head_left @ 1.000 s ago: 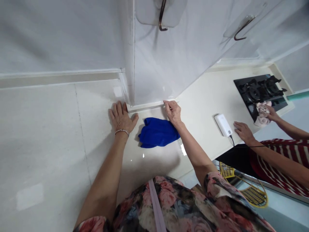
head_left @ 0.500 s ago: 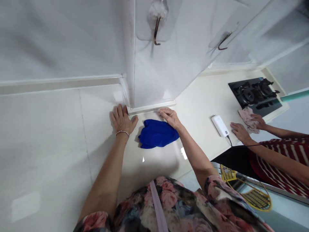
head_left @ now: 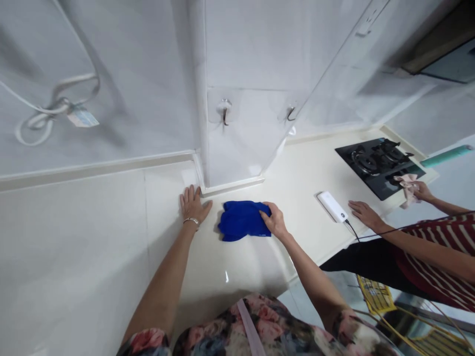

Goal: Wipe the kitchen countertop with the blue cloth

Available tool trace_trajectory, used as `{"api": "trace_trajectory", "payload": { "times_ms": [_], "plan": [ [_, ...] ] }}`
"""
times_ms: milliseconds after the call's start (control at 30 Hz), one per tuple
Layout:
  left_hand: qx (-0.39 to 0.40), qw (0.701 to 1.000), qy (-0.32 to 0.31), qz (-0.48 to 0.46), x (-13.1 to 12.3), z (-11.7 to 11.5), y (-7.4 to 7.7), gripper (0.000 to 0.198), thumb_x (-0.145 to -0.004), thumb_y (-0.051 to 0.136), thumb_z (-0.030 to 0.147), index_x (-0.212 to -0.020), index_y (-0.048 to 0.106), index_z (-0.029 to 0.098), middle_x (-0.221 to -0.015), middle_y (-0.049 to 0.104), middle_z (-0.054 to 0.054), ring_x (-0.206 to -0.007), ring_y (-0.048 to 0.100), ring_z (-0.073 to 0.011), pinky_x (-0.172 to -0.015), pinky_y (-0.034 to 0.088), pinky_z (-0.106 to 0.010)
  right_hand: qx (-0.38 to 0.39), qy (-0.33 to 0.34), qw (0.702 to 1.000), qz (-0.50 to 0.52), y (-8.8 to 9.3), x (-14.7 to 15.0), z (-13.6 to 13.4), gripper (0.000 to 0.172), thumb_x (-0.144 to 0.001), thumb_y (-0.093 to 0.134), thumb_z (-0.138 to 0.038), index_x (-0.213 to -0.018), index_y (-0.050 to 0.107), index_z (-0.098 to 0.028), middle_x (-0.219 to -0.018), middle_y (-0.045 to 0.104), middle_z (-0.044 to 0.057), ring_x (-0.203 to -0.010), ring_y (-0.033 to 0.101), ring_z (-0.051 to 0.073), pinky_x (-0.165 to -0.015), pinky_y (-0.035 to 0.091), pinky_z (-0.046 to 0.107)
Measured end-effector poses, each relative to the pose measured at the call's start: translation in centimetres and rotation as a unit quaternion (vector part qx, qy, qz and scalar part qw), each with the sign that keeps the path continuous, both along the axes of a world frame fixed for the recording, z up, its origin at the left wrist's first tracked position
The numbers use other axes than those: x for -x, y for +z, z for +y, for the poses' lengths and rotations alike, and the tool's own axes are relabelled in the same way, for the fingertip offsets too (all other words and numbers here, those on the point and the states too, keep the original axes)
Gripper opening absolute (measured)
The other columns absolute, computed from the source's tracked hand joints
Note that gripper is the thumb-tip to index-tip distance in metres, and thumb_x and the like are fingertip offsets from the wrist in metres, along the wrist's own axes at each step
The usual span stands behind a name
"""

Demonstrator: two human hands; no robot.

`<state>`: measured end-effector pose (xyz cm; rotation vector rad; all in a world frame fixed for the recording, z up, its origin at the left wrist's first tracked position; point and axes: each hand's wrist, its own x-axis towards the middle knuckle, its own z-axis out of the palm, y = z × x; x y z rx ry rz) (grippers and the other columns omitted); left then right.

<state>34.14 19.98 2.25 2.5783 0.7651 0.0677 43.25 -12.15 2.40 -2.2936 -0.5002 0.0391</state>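
Observation:
A blue cloth (head_left: pixel 242 220) lies folded on the pale countertop (head_left: pixel 208 269), just in front of the wall corner. My right hand (head_left: pixel 274 220) grips the cloth's right end, thumb on top and the fingers partly hidden at its edge. To the left of the cloth, my left hand (head_left: pixel 195 205) rests flat on the counter with its fingers spread, near the foot of the wall corner. It holds nothing and is apart from the cloth.
At the right, a co-worker's hand holds a pink cloth (head_left: pixel 409 189) by the black gas stove (head_left: pixel 374 163). Their other hand lies near a white power bank (head_left: pixel 332 206) with a cable. Hooks (head_left: pixel 225 116) hang on the wall, and a looped white cord (head_left: pixel 61 106) is at upper left.
My right hand has moved from the counter behind the cloth onto its right end and taken hold. The view has tilted up. The co-worker's pink cloth has moved to the stove's front edge.

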Motion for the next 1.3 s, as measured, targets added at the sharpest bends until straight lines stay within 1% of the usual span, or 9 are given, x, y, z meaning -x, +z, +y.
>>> {"api": "trace_trajectory", "payload": {
  "times_ms": [100, 233, 333, 500, 767, 967, 1133, 1200, 1300],
  "plan": [
    [0.016, 0.998, -0.053, 0.024, 1.8, 2.9, 0.3, 0.073, -0.093, 0.051, 0.045, -0.157, 0.052, 0.010, -0.175, 0.032, -0.018, -0.165, 0.022, -0.0340, -0.135, 0.014, -0.054, -0.076, -0.140, 0.986, -0.045, 1.9, -3.6, 1.0, 0.051, -0.080, 0.066, -0.050, -0.122, 0.066, -0.022, -0.113, 0.075, 0.011, -0.105, 0.071, 0.031, -0.097, 0.059, 0.048],
    [-0.027, 0.999, 0.032, 0.029, 5.8, 6.6, 0.0, 0.075, -0.097, 0.043, 0.050, -0.160, 0.049, 0.010, -0.176, 0.032, -0.017, -0.165, 0.019, -0.0371, -0.135, 0.010, -0.060, -0.118, -0.273, 0.955, -0.018, 2.6, -7.3, 4.5, 0.052, -0.080, 0.062, -0.054, -0.116, 0.066, -0.016, -0.105, 0.074, 0.013, -0.099, 0.070, 0.031, -0.097, 0.057, 0.049],
    [-0.048, 0.997, 0.054, 0.023, 7.6, 7.3, -0.5, 0.079, -0.099, 0.036, 0.054, -0.165, 0.041, 0.011, -0.178, 0.026, -0.016, -0.166, 0.017, -0.0345, -0.135, 0.007, -0.058, -0.109, -0.258, 0.960, -0.005, 1.5, -8.1, 8.3, 0.048, -0.083, 0.058, -0.048, -0.114, 0.068, -0.013, -0.108, 0.072, 0.017, -0.106, 0.068, 0.033, -0.103, 0.054, 0.050],
    [-0.082, 0.995, 0.059, 0.010, 7.4, 6.3, -0.9, 0.078, -0.099, 0.032, 0.051, -0.163, 0.042, 0.008, -0.177, 0.028, -0.018, -0.166, 0.017, -0.0357, -0.135, 0.005, -0.061, -0.052, -0.226, 0.969, -0.083, -0.6, -7.4, 11.8, 0.044, -0.091, 0.049, -0.035, -0.124, 0.067, -0.011, -0.120, 0.062, 0.022, -0.118, 0.061, 0.034, -0.109, 0.050, 0.053],
    [-0.074, 0.995, 0.065, -0.008, 6.5, 6.0, -0.9, 0.076, -0.098, 0.034, 0.049, -0.161, 0.043, 0.007, -0.176, 0.029, -0.021, -0.165, 0.015, -0.0393, -0.133, 0.003, -0.067, -0.003, -0.074, 0.984, -0.164, -2.6, -2.2, 16.4, 0.040, -0.095, 0.052, -0.029, -0.130, 0.066, -0.016, -0.122, 0.061, 0.020, -0.117, 0.058, 0.033, -0.106, 0.053, 0.050],
    [-0.071, 0.995, 0.063, -0.022, 6.5, 6.1, -1.2, 0.077, -0.098, 0.036, 0.051, -0.161, 0.044, 0.008, -0.175, 0.030, -0.021, -0.164, 0.016, -0.0397, -0.132, 0.005, -0.068, 0.076, 0.075, 0.986, -0.126, -1.7, 3.7, 21.5, 0.046, -0.095, 0.060, -0.027, -0.139, 0.064, -0.013, -0.134, 0.060, 0.022, -0.125, 0.058, 0.033, -0.109, 0.052, 0.045],
    [-0.079, 0.993, 0.076, -0.049, 6.6, 6.6, -1.6, 0.069, -0.102, 0.032, 0.044, -0.159, 0.049, 0.010, -0.174, 0.036, -0.018, -0.164, 0.023, -0.0363, -0.134, 0.009, -0.064, 0.123, 0.353, 0.916, -0.143, -0.8, 10.1, 22.5, 0.044, -0.097, 0.064, -0.030, -0.138, 0.067, -0.015, -0.139, 0.065, 0.018, -0.124, 0.059, 0.032, -0.110, 0.051, 0.048],
    [-0.074, 0.993, 0.076, -0.051, 6.6, 6.6, -1.6, 0.065, -0.103, 0.029, 0.039, -0.157, 0.051, 0.011, -0.173, 0.037, -0.018, -0.163, 0.025, -0.0351, -0.133, 0.012, -0.064, 0.121, 0.400, 0.891, -0.176, -0.5, 10.6, 21.7, 0.046, -0.099, 0.063, -0.029, -0.144, 0.064, -0.018, -0.143, 0.065, 0.016, -0.135, 0.053, 0.032, -0.120, 0.041, 0.056],
    [-0.072, 0.994, 0.074, -0.047, 6.6, 6.5, -1.4, 0.064, -0.103, 0.030, 0.038, -0.158, 0.051, 0.012, -0.174, 0.036, -0.017, -0.164, 0.025, -0.0339, -0.134, 0.012, -0.063, 0.124, 0.410, 0.881, -0.200, -0.2, 8.2, 19.9, 0.045, -0.103, 0.062, -0.033, -0.148, 0.062, -0.030, -0.148, 0.064, 0.009, -0.149, 0.042, 0.032, -0.127, 0.021, 0.067]
  ]
}}
